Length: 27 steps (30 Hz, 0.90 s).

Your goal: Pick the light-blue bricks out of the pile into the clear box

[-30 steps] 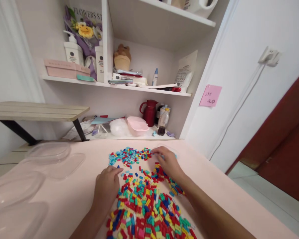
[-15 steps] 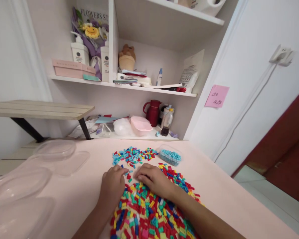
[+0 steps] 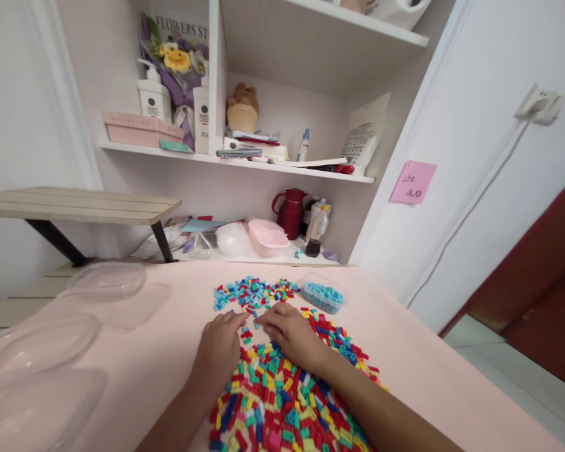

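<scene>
My left hand [image 3: 220, 344] rests low over the table with its fingers stretched toward a few loose toy bricks [image 3: 246, 334]. Facing it, my right hand [image 3: 289, 333] has its fingers loosely bent and its index fingertip beside a light-blue brick [image 3: 256, 325]. I see nothing held in either hand. Both sit between a smaller, mostly blue heap of bricks [image 3: 249, 292] behind them and a large mixed-colour pile [image 3: 282, 402] in front. My right wrist lies over the edge of that large pile. A clear plastic container [image 3: 327, 309] holding light-blue bricks stands behind my right hand.
Several clear plastic containers [image 3: 106, 279] and lids stand on the left of the pink tabletop [image 3: 160, 351]. At the back are a pink bowl [image 3: 268, 237], a red jug [image 3: 290, 213] and bottles [image 3: 317, 232]. A wooden stand [image 3: 80, 204] juts in at left.
Both hands have shifted slightly away from me, toward the smaller heap. My left hand has also moved right, bringing its fingertips closer to my right hand.
</scene>
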Tool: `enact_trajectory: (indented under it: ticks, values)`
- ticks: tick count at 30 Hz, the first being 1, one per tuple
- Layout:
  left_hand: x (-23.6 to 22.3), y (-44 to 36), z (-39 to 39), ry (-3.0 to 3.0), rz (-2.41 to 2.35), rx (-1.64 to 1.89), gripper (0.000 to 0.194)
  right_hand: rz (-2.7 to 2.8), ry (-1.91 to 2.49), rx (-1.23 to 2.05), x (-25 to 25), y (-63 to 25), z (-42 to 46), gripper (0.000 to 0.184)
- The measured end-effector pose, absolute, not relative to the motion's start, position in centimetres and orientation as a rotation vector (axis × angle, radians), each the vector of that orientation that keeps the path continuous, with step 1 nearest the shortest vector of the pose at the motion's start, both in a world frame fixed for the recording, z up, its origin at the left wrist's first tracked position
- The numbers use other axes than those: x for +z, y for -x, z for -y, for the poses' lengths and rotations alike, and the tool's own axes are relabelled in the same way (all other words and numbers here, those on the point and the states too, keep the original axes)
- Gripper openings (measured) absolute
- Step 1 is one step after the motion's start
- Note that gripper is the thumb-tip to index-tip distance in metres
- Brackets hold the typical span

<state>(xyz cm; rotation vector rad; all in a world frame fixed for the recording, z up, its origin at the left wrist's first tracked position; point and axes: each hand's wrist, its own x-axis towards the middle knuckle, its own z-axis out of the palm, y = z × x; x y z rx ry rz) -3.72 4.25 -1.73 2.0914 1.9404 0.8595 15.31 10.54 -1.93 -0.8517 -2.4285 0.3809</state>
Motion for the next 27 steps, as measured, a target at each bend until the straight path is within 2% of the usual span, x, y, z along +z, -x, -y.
enact_trajectory:
  ticks: [6,13,20,24,27]
  values:
    - [-1.28,3.81,-3.56,-2.091,-2.168,0.833,0.040,2.392,0.877,0.427,-2.08,-15.31,-10.72,0.022]
    - [-2.04,3.76,-4.09,-2.171,-2.048,0.743,0.052,2.359,0.879,0.478,-1.85,-15.23,-10.74,0.038]
    - [-1.89,3.13,-3.96,-2.251,-1.976,0.627,0.059,2.321,0.894,0.542,-1.67,-15.31,-10.84,0.031]
    - [-1.98,3.13,-4.05,-2.257,-1.969,0.647,0.053,2.316,0.889,0.556,-1.76,-15.29,-10.93,0.019]
    - [-2.16,3.51,-4.34,-2.190,-1.992,0.747,0.049,2.310,0.881,0.551,-1.93,-15.34,-11.07,0.023]
